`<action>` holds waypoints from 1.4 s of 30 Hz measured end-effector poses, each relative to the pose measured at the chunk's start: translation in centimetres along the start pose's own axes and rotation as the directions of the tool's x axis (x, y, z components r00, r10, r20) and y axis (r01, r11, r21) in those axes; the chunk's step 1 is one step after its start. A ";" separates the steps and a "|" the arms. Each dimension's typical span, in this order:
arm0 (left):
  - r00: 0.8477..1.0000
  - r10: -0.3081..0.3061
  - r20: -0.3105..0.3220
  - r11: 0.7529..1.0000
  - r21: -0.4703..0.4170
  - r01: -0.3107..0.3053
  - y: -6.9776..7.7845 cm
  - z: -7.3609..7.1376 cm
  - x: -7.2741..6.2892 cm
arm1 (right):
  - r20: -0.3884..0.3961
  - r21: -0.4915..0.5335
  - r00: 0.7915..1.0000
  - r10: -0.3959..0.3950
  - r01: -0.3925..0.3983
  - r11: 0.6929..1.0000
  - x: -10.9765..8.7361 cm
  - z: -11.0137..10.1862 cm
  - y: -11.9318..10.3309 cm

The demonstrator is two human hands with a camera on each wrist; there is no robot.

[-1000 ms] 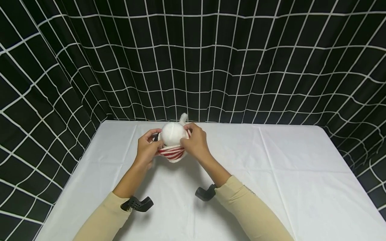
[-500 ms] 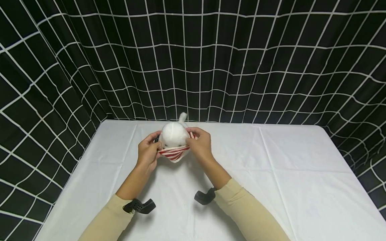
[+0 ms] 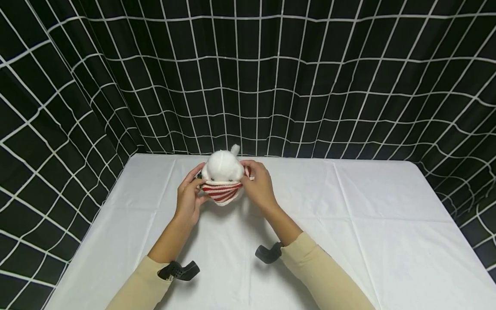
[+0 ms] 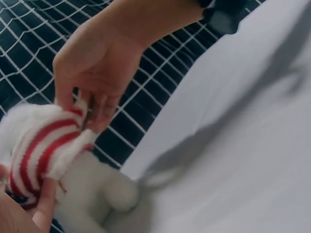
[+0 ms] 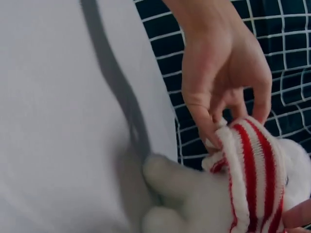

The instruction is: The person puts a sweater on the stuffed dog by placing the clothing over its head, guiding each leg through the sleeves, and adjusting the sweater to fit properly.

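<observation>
A white plush toy [image 3: 222,164] stands at the back of the table, with small dark eyes just above a red-and-white striped knit scarf [image 3: 221,192]. The scarf lies across the toy's front below the eyes and hangs to a point. My left hand [image 3: 188,196] grips the scarf's left end at the toy's side. At the other side, my right hand [image 3: 258,183] pinches the right end, and a striped bit sticks out past its fingers. In the left wrist view, the plush toy's legs [image 4: 121,193] show below the scarf [image 4: 46,150]. Behind the toy, the scarf ends are hidden.
A white cloth covers the table [image 3: 341,241]. Behind and beside it hangs a black curtain [image 3: 294,82] with a white grid. Black wrist mounts [image 3: 180,271] stick out from both beige sleeves [image 3: 327,275].
My right hand has moved a little outward, drawing the scarf's right end to the side. The scarf now lies straighter across the toy, and its eyes show more.
</observation>
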State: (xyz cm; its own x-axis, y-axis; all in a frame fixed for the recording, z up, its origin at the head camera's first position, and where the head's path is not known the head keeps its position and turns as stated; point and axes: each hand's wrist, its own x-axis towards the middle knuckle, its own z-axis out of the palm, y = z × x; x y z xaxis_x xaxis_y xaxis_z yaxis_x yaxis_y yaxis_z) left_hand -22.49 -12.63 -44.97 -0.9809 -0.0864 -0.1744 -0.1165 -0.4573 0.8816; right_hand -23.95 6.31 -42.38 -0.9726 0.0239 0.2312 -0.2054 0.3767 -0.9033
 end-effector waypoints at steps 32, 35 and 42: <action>0.986 -0.045 0.163 0.999 -0.021 0.049 -3.8 -0.6 -3.0 | 0.176 -0.296 0.845 -0.505 0.534 0.792 1.8 0.1 -1.1; 0.985 -0.030 0.168 1.000 0.014 0.029 -3.8 -0.8 -3.2 | 0.158 -0.267 0.851 -0.501 0.525 0.808 1.9 0.2 -0.8; 0.985 -0.029 0.170 0.998 0.051 0.021 -4.0 -1.2 -3.0 | 0.128 -0.205 0.866 -0.483 0.500 0.842 2.2 0.8 -0.8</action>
State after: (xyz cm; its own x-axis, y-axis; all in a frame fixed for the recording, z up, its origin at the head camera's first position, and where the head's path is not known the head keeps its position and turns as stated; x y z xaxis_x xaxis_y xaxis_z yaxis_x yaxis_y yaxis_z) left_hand -18.85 -11.61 -48.54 -0.9893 0.0786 -0.1232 -0.1448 -0.4130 0.8992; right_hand -26.01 5.32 -41.41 -0.7570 -0.2798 0.5905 -0.6368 0.5186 -0.5706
